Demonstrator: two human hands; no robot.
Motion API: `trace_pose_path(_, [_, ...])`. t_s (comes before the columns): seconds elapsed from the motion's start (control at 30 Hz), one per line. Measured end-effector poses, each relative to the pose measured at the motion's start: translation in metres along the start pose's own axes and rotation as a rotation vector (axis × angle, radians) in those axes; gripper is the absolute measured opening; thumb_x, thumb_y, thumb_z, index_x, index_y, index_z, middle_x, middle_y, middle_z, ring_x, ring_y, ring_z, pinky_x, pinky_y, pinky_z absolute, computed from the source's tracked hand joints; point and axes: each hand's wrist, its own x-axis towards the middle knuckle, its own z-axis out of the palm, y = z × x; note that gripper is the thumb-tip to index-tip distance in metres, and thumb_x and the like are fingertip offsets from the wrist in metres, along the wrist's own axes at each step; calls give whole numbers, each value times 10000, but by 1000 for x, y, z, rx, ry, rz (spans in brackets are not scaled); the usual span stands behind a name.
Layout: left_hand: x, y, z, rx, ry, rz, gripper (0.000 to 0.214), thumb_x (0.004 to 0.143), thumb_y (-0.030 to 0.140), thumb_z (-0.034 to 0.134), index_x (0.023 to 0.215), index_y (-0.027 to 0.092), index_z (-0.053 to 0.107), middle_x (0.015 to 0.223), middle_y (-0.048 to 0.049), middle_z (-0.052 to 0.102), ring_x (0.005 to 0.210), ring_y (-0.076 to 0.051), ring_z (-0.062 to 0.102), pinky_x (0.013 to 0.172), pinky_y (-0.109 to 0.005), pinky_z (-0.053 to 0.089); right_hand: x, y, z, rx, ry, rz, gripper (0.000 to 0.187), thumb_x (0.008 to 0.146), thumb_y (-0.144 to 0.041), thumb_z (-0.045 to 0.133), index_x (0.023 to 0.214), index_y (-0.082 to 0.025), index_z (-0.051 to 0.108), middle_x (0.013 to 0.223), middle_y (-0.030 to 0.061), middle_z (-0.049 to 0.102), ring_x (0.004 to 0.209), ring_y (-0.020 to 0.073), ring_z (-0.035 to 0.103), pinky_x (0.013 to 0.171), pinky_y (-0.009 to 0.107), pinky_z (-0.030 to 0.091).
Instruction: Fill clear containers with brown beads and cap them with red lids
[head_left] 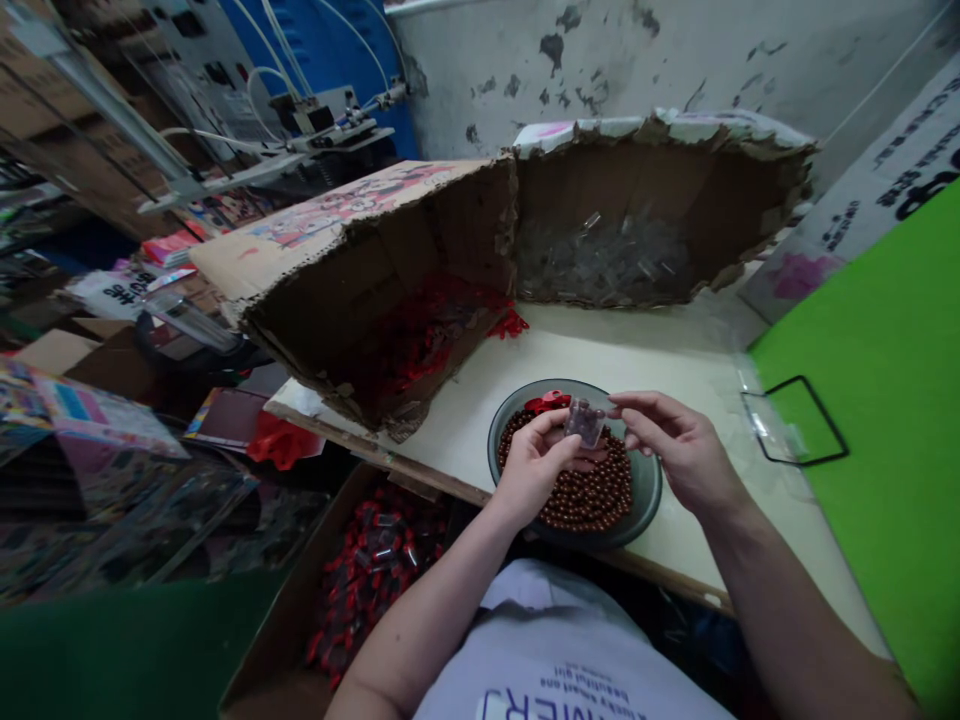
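My left hand (534, 462) and my right hand (675, 445) meet over a dark round bowl (646, 500) full of small brown beads (592, 495). Between the fingertips of both hands sits a small clear plastic container (585, 420) with dark contents. My left hand pinches it from the left. My right hand's thumb and forefinger pinch its right side. A red cap (547, 402) lies at the bowl's far rim, just behind my left fingers.
Two torn cardboard boxes stand on their sides at the back of the table: one (375, 290) with red pieces, one (652, 220) with clear containers. A box of filled red-capped containers (371, 570) sits on the floor at the left. A green panel (885, 400) is at the right.
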Motion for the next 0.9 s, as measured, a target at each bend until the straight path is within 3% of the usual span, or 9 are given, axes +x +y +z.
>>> trace_pose_path(0.2, [1, -2, 0, 14, 16, -16, 461, 743, 350, 716, 1135, 139, 595, 918, -102, 727, 764, -222, 710, 688, -315, 561, 0, -5, 0, -306, -80, -264, 249, 853, -271, 619, 1100, -270, 651, 1063, 41, 603, 709, 115, 568, 610, 252, 471])
trace_pose_path(0.4, [1, -6, -4, 20, 20, -25, 422, 746, 342, 710, 1102, 140, 608, 912, -85, 724, 765, -214, 705, 674, -299, 561, 5, -3, 7, -354, -187, -254, 268, 865, -269, 592, 1131, -272, 626, 1129, 58, 585, 740, 126, 586, 600, 260, 493])
trace_pose_path(0.57, [0, -9, -14, 41, 41, -18, 356, 784, 325, 677, 1080, 136, 614, 929, -91, 722, 770, -207, 706, 691, -297, 559, 11, 4, 8, -178, -248, -136, 259, 875, -312, 571, 1121, -251, 627, 1115, 63, 617, 748, 129, 607, 638, 265, 509])
trace_pose_path(0.7, [-3, -12, -26, 64, 106, -23, 326, 803, 322, 661, 1058, 125, 613, 938, -108, 722, 839, -212, 704, 726, -284, 547, 26, 37, -3, -179, -120, -4, 285, 902, -364, 513, 1132, -228, 611, 999, 55, 671, 664, 129, 606, 573, 257, 485])
trace_pose_path(0.77, [-4, -13, -31, 46, 136, -22, 330, 800, 324, 664, 1054, 120, 612, 952, -117, 720, 855, -217, 703, 727, -282, 544, 37, 62, -7, -415, -57, -9, 257, 897, -343, 508, 1080, -215, 636, 972, 54, 685, 690, 152, 621, 630, 290, 501])
trace_pose_path(0.9, [-6, -13, -33, -18, 166, -28, 352, 770, 292, 690, 1066, 120, 609, 948, -118, 723, 831, -221, 708, 699, -276, 536, 55, 110, -5, -934, -122, -75, 258, 868, -221, 521, 1087, -171, 648, 1053, 100, 675, 943, 221, 629, 888, 357, 470])
